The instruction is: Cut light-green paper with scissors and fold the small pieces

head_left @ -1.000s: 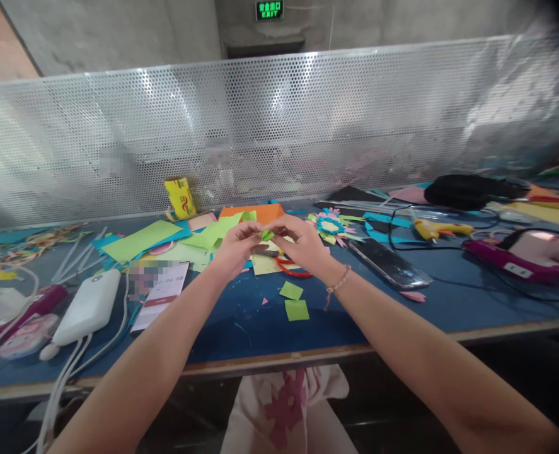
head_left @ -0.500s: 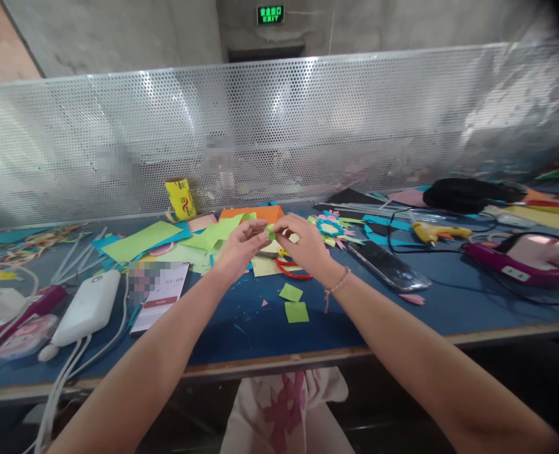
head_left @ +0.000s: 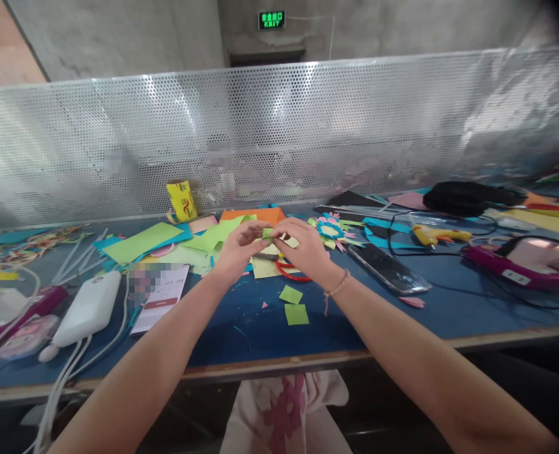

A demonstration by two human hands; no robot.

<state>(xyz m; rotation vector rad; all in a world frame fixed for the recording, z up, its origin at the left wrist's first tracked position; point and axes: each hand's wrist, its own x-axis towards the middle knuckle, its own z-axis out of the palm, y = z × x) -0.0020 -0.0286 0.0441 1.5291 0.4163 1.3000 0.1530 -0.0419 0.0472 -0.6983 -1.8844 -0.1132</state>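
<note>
Both hands meet above the middle of the blue table [head_left: 402,309]. My left hand [head_left: 234,251] and my right hand [head_left: 302,247] each pinch a small green paper piece [head_left: 267,233] between fingertips. Beneath them lie red-handled scissors [head_left: 291,271] and a yellow paper sheet [head_left: 264,265]. Two small green paper squares [head_left: 294,305] rest on the table nearer to me. A paper flower [head_left: 329,228] in blue, pink and yellow lies just right of my right hand.
A black phone [head_left: 389,267] lies right of the flower, then a yellow glue gun [head_left: 433,234] and a purple device [head_left: 515,260] with cables. At left are a white power bank [head_left: 87,308], a lit phone [head_left: 159,295] and green sheets [head_left: 140,241]. A perforated metal screen [head_left: 279,126] backs the table.
The hands stayed together over the scissors, shifting slightly as the fingertips work the green piece. The view drifted a little.
</note>
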